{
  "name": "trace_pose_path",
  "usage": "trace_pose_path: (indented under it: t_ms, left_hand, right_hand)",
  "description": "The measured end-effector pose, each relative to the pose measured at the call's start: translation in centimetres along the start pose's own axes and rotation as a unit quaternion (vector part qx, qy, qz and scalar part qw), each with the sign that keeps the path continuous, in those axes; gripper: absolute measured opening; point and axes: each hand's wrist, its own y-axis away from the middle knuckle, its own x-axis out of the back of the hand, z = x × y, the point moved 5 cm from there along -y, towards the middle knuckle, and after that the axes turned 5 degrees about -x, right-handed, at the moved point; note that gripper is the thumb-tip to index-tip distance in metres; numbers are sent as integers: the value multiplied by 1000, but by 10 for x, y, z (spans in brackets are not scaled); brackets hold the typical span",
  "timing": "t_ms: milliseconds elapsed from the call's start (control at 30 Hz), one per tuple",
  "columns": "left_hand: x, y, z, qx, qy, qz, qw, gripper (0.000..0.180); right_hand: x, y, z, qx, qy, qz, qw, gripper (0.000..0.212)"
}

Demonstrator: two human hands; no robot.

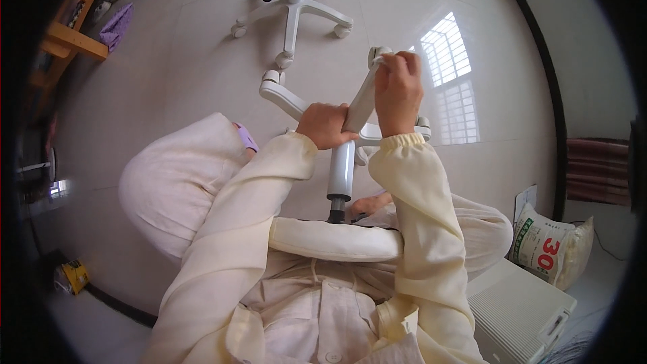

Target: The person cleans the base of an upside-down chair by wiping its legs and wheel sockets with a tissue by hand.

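Observation:
A swivel chair lies tipped over in front of me, its cream seat against my lap. From the seat a white and black gas-lift column runs away from me to the white star-shaped chair base. My left hand is closed round the base close to its hub. At the far end of one leg, my right hand is closed beside a caster. A small whitish bit shows at its fingertips, too little to name. Another caster sits on the leg to the left.
Beyond stands an upright swivel chair with a grey seat and white base. A wooden rack with shoes and a purple cloth is at the far left. On the right are a printed plastic sack and a ribbed cream case.

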Motion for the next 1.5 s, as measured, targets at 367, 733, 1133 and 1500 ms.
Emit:
trace_pose_path:
  t_ms: [367,733,1133,1500]
  left_hand:
    - [0,1,1,-8,-20,-1,1000,36]
    - [2,-2,7,36,-77,-56,995,41]
    - [3,-1,5,20,-41,-17,999,36]
    - [0,-1,2,41,-49,-33,997,39]
  right_hand:
    - [22,-24,20,-29,-113,-48,992,15]
    - [28,22,50,-142,-109,-40,983,13]
    - [-26,111,77,-202,-102,-271,936,9]
    - [-38,108,69,-407,-457,-232,756,42]
